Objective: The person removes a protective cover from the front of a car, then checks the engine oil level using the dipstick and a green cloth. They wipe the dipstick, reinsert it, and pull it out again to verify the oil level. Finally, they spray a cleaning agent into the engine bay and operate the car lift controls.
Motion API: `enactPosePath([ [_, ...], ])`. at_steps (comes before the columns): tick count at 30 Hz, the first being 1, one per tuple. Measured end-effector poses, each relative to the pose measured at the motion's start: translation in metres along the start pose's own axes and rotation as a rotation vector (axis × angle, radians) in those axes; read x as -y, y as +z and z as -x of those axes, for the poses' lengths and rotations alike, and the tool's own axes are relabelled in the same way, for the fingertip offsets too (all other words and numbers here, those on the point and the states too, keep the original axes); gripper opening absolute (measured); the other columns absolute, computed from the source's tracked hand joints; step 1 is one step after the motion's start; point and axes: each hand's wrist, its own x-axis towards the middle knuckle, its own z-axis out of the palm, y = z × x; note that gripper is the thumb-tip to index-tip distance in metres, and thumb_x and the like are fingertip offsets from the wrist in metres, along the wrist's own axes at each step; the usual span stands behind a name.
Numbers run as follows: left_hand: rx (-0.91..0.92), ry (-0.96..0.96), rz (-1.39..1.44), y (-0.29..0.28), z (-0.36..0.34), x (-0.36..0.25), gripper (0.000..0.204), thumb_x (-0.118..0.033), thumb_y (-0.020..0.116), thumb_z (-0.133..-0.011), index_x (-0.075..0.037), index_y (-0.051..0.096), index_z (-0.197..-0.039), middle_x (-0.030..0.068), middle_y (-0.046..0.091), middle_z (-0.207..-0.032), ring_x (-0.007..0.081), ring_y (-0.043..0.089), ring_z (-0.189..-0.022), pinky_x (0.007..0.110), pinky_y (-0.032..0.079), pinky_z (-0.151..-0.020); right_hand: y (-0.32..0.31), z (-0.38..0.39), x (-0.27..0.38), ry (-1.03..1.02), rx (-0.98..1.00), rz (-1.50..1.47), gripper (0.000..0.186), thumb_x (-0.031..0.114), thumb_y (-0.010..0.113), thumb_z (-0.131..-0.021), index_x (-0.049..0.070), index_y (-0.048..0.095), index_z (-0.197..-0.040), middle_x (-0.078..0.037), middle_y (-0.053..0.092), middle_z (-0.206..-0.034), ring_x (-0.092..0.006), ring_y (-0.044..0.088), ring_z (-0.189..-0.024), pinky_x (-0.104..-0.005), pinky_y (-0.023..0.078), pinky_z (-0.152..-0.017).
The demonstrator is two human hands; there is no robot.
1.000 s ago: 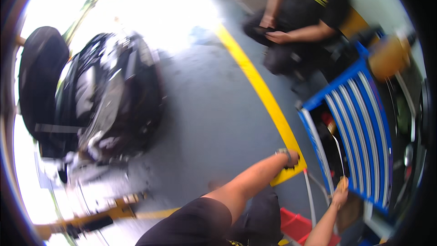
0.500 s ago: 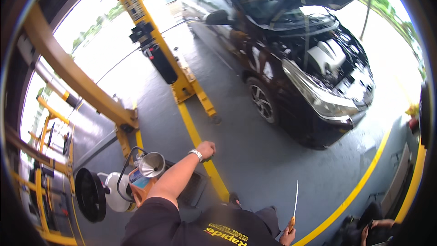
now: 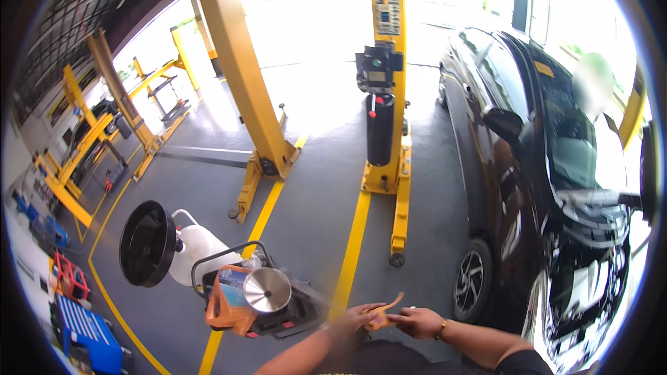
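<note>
In front of my body, low in the head view, my left hand and my right hand meet, fingers closed from both sides on a small, soft-looking orange and pink piece. A thin curved end of it sticks up between the hands; its exact kind I cannot make out. A band circles my right wrist, while my left forearm is blurred. To the left of my hands, a metal funnel rests beside an orange jug on a dark wheeled cart.
Left of the cart stand a white tank and a black drain pan. Two yellow lift posts rise ahead, their feet on the floor. A dark car with its engine bay exposed is close on the right. A blue tool chest sits far left.
My view has turned left and up, shifting the car to the right. My hands, apart earlier, are now together. The long thin metal tool with an orange handle in my right hand no longer shows.
</note>
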Motion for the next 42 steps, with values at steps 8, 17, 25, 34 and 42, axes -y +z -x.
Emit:
enactPosePath([
  [8, -0.804, 0.410, 0.056, -0.140, 0.026, -0.041, 0.038, -0.012, 0.054, -0.093, 0.003, 0.054, -0.128, 0.0130, 0.067, -0.107, 0.0143, 0.064, -0.092, 0.027, 0.052, -0.082, -0.060, -0.306, -0.079, -0.266, 0.116, -0.422, 0.035, 0.029, 0.053, -0.097, 0.012, 0.055, -0.127, -0.016, 0.065, -0.103, -0.0360, 0.063, -0.095, -0.0438, 0.051, -0.083],
  [17, -1.197, 0.480, 0.270, -0.396, -0.082, -0.100, 0.036, -0.009, 0.052, -0.093, -0.002, 0.052, -0.128, 0.0150, 0.067, -0.106, 0.0154, 0.063, -0.084, 0.028, 0.055, -0.071, -0.095, -0.584, -0.239, 0.112, -0.111, -0.475, 0.035, 0.035, 0.050, -0.099, 0.004, 0.063, -0.107, -0.023, 0.066, -0.096, -0.0392, 0.063, -0.091, -0.0436, 0.049, -0.080],
  [25, -1.144, 0.378, 0.331, -0.530, -0.238, -0.181, 0.031, -0.009, 0.053, -0.092, -0.006, 0.054, -0.123, 0.0157, 0.066, -0.106, 0.0175, 0.064, -0.080, 0.029, 0.056, -0.064, -0.412, -0.898, -0.489, 0.146, -1.131, -0.702, 0.022, 0.017, 0.056, -0.094, 0.000, 0.069, -0.091, -0.003, 0.062, -0.068, -0.0089, 0.056, -0.057, -0.0246, 0.044, -0.052],
  [34, -1.459, 0.218, 0.362, -0.710, -0.384, -0.270, 0.031, -0.010, 0.054, -0.091, -0.005, 0.055, -0.121, 0.0166, 0.065, -0.106, 0.0198, 0.064, -0.082, 0.029, 0.056, -0.064, -0.793, -1.107, -0.707, 0.292, -1.300, 0.167, 0.033, 0.024, 0.055, -0.087, 0.031, 0.069, -0.116, -0.020, 0.053, -0.131, -0.0369, 0.052, -0.119, -0.0446, 0.044, -0.102],
  [42, -1.784, 0.117, 0.471, -0.768, -0.383, -0.280, 0.031, -0.010, 0.055, -0.089, -0.005, 0.056, -0.120, 0.0174, 0.065, -0.106, 0.0220, 0.064, -0.084, 0.030, 0.056, -0.064, -1.002, -1.187, -0.804, 0.204, -1.074, 0.437, 0.060, 0.013, 0.055, -0.086, 0.028, 0.043, -0.143, -0.020, 0.055, -0.130, -0.0368, 0.055, -0.115, -0.0412, 0.044, -0.101],
])
